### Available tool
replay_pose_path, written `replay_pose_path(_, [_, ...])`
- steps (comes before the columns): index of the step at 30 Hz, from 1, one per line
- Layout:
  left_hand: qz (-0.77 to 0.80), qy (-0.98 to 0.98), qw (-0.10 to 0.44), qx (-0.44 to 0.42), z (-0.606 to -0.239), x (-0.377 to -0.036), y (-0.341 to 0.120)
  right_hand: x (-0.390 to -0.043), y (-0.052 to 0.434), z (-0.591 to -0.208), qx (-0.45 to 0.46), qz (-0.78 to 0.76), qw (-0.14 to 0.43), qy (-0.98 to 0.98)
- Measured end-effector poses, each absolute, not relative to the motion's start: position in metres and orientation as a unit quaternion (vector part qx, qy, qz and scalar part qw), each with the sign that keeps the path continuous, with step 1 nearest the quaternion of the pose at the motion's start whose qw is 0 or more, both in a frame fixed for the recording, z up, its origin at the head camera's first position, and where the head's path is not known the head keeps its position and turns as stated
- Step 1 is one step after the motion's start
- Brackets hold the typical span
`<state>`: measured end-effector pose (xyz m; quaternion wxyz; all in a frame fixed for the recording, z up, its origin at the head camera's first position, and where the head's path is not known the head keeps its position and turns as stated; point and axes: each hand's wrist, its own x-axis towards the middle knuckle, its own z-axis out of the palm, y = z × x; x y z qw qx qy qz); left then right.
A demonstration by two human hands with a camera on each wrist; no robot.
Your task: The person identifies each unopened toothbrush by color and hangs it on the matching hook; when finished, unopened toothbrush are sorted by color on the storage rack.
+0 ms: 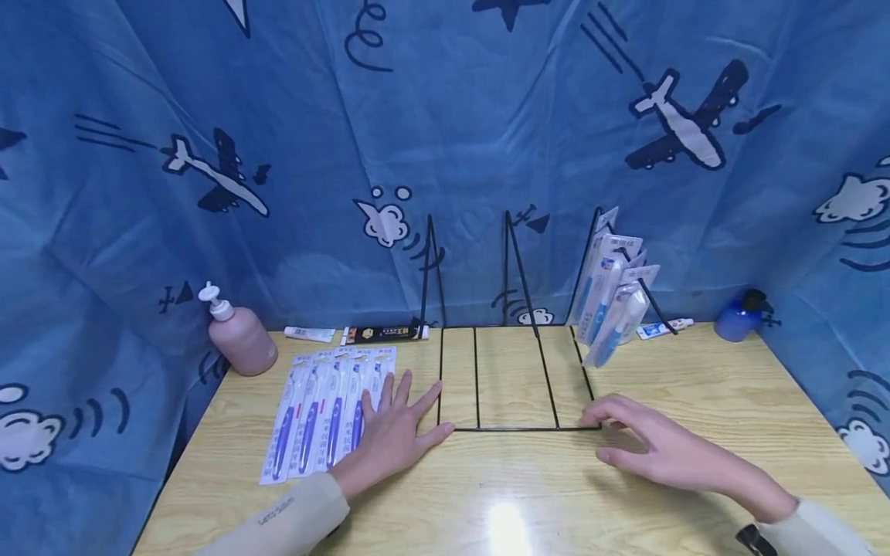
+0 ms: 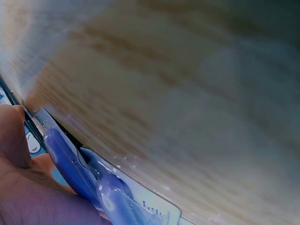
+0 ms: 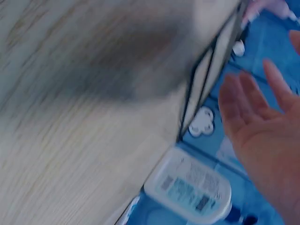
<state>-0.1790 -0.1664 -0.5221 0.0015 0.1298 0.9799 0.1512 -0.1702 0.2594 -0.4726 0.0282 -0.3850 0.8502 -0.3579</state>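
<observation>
I note my left hand (image 1: 391, 429) lying flat, fingers straight, pinning the row of packaged toothbrushes (image 1: 321, 413) at lower left, while my right hand (image 1: 657, 446), relaxed and empty, hovers by the wire rack (image 1: 513, 427) at centre frame.

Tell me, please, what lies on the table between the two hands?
In the head view, the front edge of the black wire rack runs between the left hand and the right hand; otherwise only bare wooden table.

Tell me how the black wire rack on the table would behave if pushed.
The black wire rack is thin open wire, so probably light and apt to slide on the glossy wooden table. Its tall, narrow uprights might wobble. The packaged toothbrushes leaning against it could topple.
</observation>
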Motion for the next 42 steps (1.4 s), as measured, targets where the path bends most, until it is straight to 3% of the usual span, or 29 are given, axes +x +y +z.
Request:
replay_pose_path(15, [0.160, 0.978, 0.004, 0.131, -0.518, -0.180, -0.166, -0.195, 0.208, -0.499, -0.297, -0.321, 0.089, 0.895])
replay_pose_path(30, [0.144, 0.981, -0.005, 0.133, -0.515, -0.179, -0.165, -0.220, 0.193, -0.506, -0.250, -0.243, 0.074, 0.934])
replay_pose_path(42, [0.212, 0.962, -0.090, 0.147, -0.499, -0.179, -0.177, -0.227, 0.195, -0.521, -0.258, -0.239, 0.041, 0.935])
